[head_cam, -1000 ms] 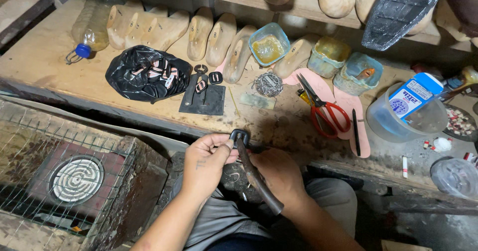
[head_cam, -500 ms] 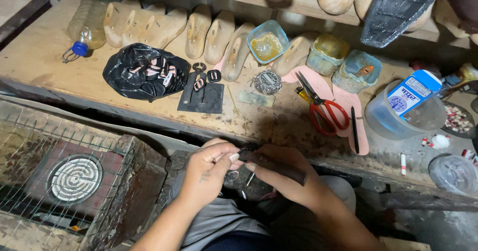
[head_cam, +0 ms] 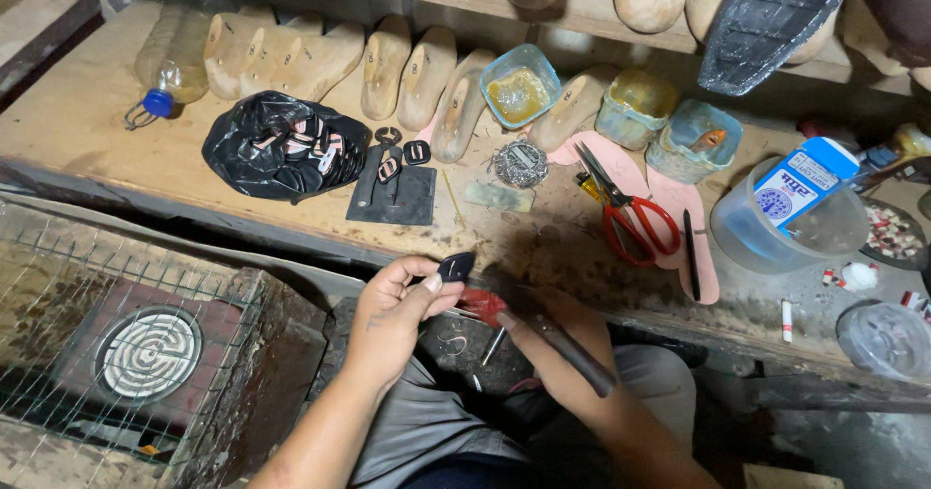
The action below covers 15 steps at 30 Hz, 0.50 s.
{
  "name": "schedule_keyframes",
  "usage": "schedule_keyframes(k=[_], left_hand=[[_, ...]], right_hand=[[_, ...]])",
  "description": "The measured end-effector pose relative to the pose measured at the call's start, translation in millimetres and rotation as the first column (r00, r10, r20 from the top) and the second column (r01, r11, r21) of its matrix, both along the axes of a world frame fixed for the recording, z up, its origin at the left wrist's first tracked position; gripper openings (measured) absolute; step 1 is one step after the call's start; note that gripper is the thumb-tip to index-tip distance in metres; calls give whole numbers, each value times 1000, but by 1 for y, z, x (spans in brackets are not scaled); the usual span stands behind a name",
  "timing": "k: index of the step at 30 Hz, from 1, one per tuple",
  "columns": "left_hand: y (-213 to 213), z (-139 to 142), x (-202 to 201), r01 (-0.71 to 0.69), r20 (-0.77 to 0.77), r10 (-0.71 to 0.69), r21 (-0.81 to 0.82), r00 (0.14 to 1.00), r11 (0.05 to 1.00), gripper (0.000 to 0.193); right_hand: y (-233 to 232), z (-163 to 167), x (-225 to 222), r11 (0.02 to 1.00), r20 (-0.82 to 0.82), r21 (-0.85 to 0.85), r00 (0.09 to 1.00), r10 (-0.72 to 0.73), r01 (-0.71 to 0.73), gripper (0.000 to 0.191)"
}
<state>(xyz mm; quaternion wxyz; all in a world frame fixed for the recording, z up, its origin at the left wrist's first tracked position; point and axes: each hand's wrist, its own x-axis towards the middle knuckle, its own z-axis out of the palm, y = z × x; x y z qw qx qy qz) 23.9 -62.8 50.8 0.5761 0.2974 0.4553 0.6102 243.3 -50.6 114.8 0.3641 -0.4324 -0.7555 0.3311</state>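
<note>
Below the front edge of the wooden workbench (head_cam: 116, 159), over the person's lap, both hands are seen at work on small parts. A small black buckle-like piece (head_cam: 456, 267) is pinched between the thumb and fingertips of the left hand (head_cam: 393, 315); the fingers are curled closed around it, and the piece is held up just at the bench edge. It lies above and slightly left of the right hand (head_cam: 558, 339), so the left hand is clearly the nearer one, being already in contact. The right hand is clenched around a dark, slim tool handle (head_cam: 582, 358), whose long axis runs from upper left to lower right, with the working end directed towards the left hand. A red part (head_cam: 482, 305) is seen between the two hands, just below the black piece; whether it belongs to the tool cannot be told. The gap between the tool's end and the black piece is small, but contact cannot be confirmed.

On the bench, further black buckles (head_cam: 402, 155) are laid on a dark flat sheet (head_cam: 393, 198), well apart from the hands, straight beyond the left one. A black plastic bag (head_cam: 257, 150) holding more small parts is set to their left, and red-handled scissors (head_cam: 626, 208) are laid to the right, beyond the right hand.
</note>
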Motion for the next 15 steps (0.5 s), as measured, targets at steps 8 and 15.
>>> schedule_keyframes(k=[8, 15], left_hand=[[-15, 10, 8, 21, -185, 45, 338, 982, 941, 20], [-14, 29, 12, -4, 29, -1, 174, 1000, 985, 23]], right_hand=[[-4, -6, -6, 996, -19, -88, 1000, -9, 7, 25], [-10, -15, -11, 998, -40, -65, 999, -4, 1, 14]])
